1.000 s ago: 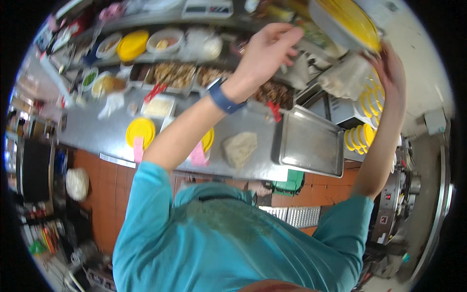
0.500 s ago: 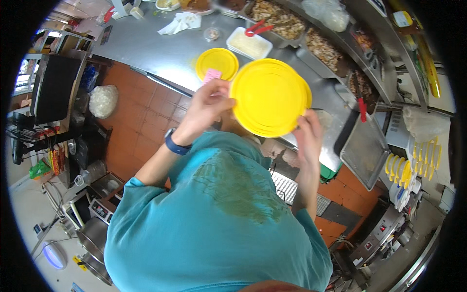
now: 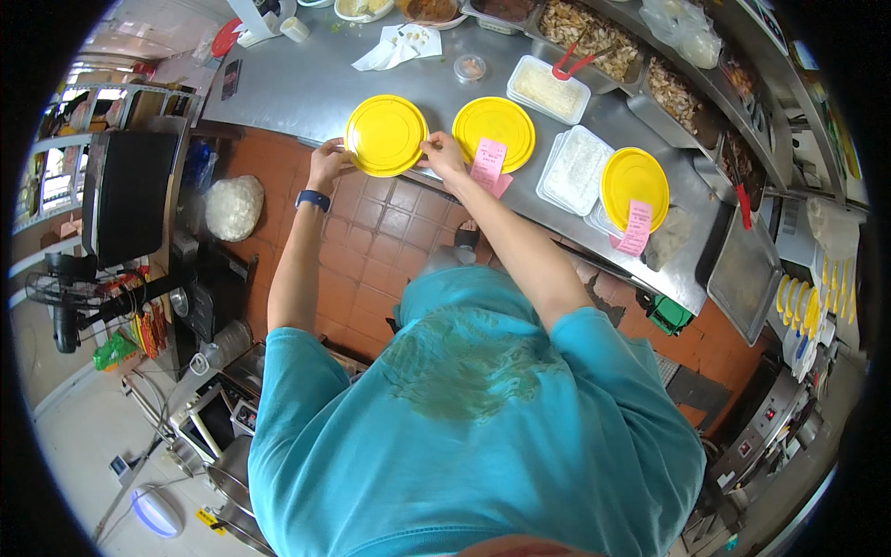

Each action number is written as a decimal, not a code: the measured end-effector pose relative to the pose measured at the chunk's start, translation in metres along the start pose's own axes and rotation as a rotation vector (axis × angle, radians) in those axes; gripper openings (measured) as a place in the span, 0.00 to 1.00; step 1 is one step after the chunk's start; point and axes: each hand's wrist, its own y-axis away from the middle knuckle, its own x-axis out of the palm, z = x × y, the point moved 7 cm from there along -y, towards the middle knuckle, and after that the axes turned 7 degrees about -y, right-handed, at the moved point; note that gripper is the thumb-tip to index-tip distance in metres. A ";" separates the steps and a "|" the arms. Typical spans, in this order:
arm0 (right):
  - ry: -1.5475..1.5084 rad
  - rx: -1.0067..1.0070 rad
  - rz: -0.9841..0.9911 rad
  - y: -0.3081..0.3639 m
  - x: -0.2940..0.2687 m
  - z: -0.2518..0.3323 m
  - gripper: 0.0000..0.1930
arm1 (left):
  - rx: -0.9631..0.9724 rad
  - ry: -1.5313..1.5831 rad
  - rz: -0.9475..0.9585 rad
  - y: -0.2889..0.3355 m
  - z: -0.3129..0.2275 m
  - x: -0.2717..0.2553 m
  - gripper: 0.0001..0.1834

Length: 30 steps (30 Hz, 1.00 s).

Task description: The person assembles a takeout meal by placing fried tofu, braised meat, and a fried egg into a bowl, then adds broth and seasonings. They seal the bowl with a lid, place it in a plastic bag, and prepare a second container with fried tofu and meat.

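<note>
A round yellow plate point(image 3: 386, 136) is held by its rim at the counter's front edge, toward the left. My left hand point(image 3: 327, 165) is closed on its left rim, and my right hand point(image 3: 444, 155) pinches the right rim. Just right of it on the counter lies a second yellow plate point(image 3: 492, 125), with pink paper slips point(image 3: 488, 162) hanging over its near edge. Farther right, another yellow plate point(image 3: 633, 176) carries a pink slip point(image 3: 636, 228) at its near side. Stacked white containers point(image 3: 575, 172) stand between these two.
The steel counter point(image 3: 297, 88) runs along the front. A white tub point(image 3: 549, 89) with red-handled tongs point(image 3: 573, 67), a small clear cup point(image 3: 471, 68) and white paper point(image 3: 397, 48) lie farther back. Metal food pans point(image 3: 594, 35) line the back right. A tray point(image 3: 742, 288) stands right.
The yellow plate in my hands has moved left and away from me to the counter's front edge. My view has shifted left, uncovering the right-hand plate and the white containers.
</note>
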 end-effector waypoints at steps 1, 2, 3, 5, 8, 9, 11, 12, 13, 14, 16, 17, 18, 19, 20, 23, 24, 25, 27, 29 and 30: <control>0.010 0.000 -0.048 -0.008 -0.001 -0.009 0.05 | -0.008 -0.020 0.000 -0.012 0.005 -0.002 0.18; 0.022 0.015 -0.110 -0.015 -0.003 -0.016 0.06 | -0.004 -0.032 -0.005 -0.023 0.009 -0.004 0.18; 0.003 0.011 -0.135 -0.021 -0.003 -0.021 0.06 | 0.000 -0.044 -0.007 -0.033 0.011 -0.005 0.19; -0.012 -0.041 -0.135 -0.028 0.001 -0.021 0.06 | 0.002 -0.047 0.011 -0.052 0.015 -0.005 0.21; 0.148 0.012 -0.218 -0.008 -0.008 -0.006 0.07 | 0.031 -0.045 -0.016 -0.072 0.023 -0.004 0.23; 0.310 0.024 -0.187 0.006 -0.009 0.009 0.07 | 0.015 -0.078 -0.015 -0.077 0.027 -0.004 0.22; 0.424 -0.117 -0.062 0.056 -0.031 0.054 0.07 | -0.010 -0.096 -0.017 -0.081 0.032 -0.003 0.22; 0.402 -0.226 0.020 0.087 -0.050 0.082 0.09 | -0.022 -0.076 -0.021 -0.080 0.033 -0.003 0.22; 0.543 -0.471 -0.133 0.126 -0.091 0.124 0.09 | 0.013 -0.097 -0.015 -0.075 0.029 -0.003 0.22; 0.742 -0.619 -0.392 0.163 -0.135 0.160 0.09 | -0.016 -0.082 -0.128 -0.067 0.027 -0.006 0.22; 0.773 -0.733 -0.796 0.225 -0.239 0.213 0.09 | 0.287 -0.294 -0.551 -0.025 -0.008 -0.012 0.21; 0.709 -0.670 -0.904 0.246 -0.289 0.221 0.09 | 0.504 -0.219 -0.574 0.000 -0.030 0.002 0.21; 0.895 -0.613 -1.045 0.256 -0.332 0.233 0.10 | 0.636 -0.161 -0.587 0.026 -0.046 0.028 0.20; 0.937 -0.386 -1.096 0.257 -0.376 0.225 0.12 | 0.684 -0.090 -0.385 0.044 -0.055 0.078 0.20; 0.668 -0.292 -0.891 0.246 -0.404 0.202 0.13 | 0.803 -0.025 -0.185 0.074 -0.063 0.135 0.19; 0.114 -0.140 -0.414 0.216 -0.444 0.156 0.16 | 0.723 -0.086 0.360 0.129 -0.075 0.330 0.16; 0.093 -0.134 -0.378 0.215 -0.450 0.149 0.17 | 0.805 -0.244 0.329 0.142 -0.084 0.367 0.17; -0.046 -0.164 -0.359 0.215 -0.451 0.144 0.14 | 0.855 -0.306 0.350 0.151 -0.093 0.400 0.19; -0.093 -0.158 -0.300 0.224 -0.447 0.146 0.10 | 0.663 -0.500 0.453 0.146 -0.101 0.442 0.18; -0.253 -0.134 -0.276 0.238 -0.438 0.161 0.07 | 0.373 -0.123 0.634 0.166 -0.107 0.448 0.13; -0.246 -0.130 -0.274 0.253 -0.437 0.176 0.08 | 0.352 -0.238 0.594 0.176 -0.121 0.448 0.14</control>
